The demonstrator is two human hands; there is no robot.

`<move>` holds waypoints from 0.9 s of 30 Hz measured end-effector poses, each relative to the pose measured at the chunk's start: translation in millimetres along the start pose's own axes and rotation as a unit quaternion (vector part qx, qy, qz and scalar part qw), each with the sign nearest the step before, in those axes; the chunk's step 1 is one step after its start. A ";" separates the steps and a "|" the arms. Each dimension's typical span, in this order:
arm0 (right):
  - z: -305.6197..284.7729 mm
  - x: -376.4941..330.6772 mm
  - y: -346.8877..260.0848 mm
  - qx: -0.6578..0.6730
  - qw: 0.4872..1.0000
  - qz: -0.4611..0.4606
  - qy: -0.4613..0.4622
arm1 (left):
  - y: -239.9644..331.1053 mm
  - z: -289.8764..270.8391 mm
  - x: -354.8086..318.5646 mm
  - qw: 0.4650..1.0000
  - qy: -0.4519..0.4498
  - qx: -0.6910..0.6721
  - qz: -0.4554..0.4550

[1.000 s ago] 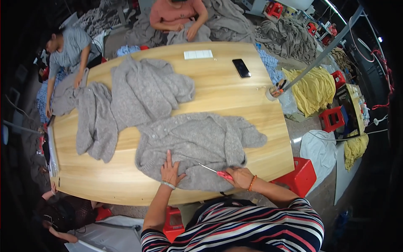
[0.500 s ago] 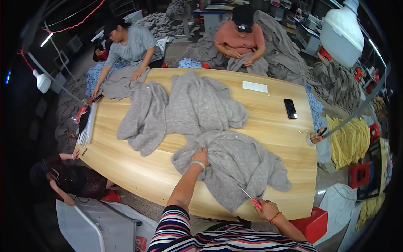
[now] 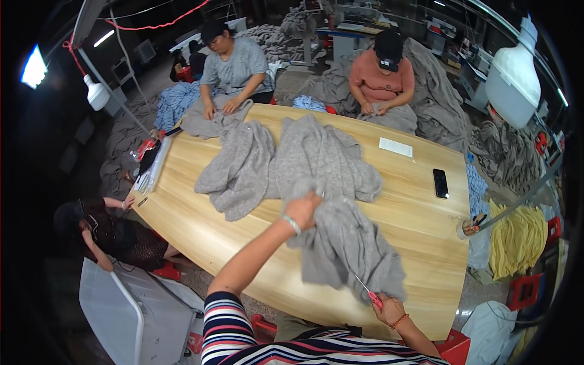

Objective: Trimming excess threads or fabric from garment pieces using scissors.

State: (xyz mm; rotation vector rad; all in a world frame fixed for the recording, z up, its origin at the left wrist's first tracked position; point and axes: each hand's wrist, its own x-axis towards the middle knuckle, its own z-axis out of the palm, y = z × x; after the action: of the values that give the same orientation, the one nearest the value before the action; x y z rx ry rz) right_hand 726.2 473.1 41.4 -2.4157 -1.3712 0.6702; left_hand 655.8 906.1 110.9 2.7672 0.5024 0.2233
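Note:
Near the table's front, my left hand (image 3: 303, 210) grips a grey knitted garment (image 3: 347, 243) by its upper part and lifts it; the cloth there is smeared by motion. The garment hangs and spreads to the right, its lower end close to my right hand (image 3: 390, 310). Closed in that right hand are red-handled scissors (image 3: 375, 299), their thin metal blades pointing up and left against the cloth. Beyond my left hand lie two more grey knitted garments, one in the middle (image 3: 322, 155) and one to its left (image 3: 240, 170).
A wooden table (image 3: 243, 243) carries a black phone (image 3: 440, 183), a white paper (image 3: 396, 147) and a pen cup (image 3: 467, 229). Two people handle grey cloth across the table; another person sits at left. A lamp (image 3: 514, 79) hangs at upper right. A grey cart (image 3: 137, 310) stands lower left.
My left hand has moved up and slightly right, pulling the garment off its flat spread into a bunched, narrower shape. My right hand stays close to the cloth's lower end with the scissors.

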 end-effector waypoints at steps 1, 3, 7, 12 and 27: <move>0.2 3.1 -2.6 -0.001 1.000 0.001 0.000 | -1.5 -21.1 11.8 0.999 0.031 0.018 0.009; -0.2 9.2 -8.0 -0.007 1.000 -0.005 0.001 | 0.8 -64.8 31.6 0.996 0.068 0.056 0.011; 3.4 13.7 -15.3 0.009 1.000 -0.020 0.004 | 8.9 -139.2 69.2 0.979 0.184 0.085 -0.025; 2.0 18.2 -30.5 0.000 0.999 -0.034 -0.023 | -52.9 -125.0 81.4 0.864 0.436 0.215 -0.129; 36.3 40.7 -44.9 -0.031 0.990 -0.087 -0.104 | -24.2 144.2 -401.7 0.898 -0.116 -0.001 -0.424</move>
State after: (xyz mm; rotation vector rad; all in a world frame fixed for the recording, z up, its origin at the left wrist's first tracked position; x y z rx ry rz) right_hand 692.4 531.6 20.7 -2.2890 -1.6848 0.8641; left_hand 306.1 740.3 -70.6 2.2514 1.5380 -0.3052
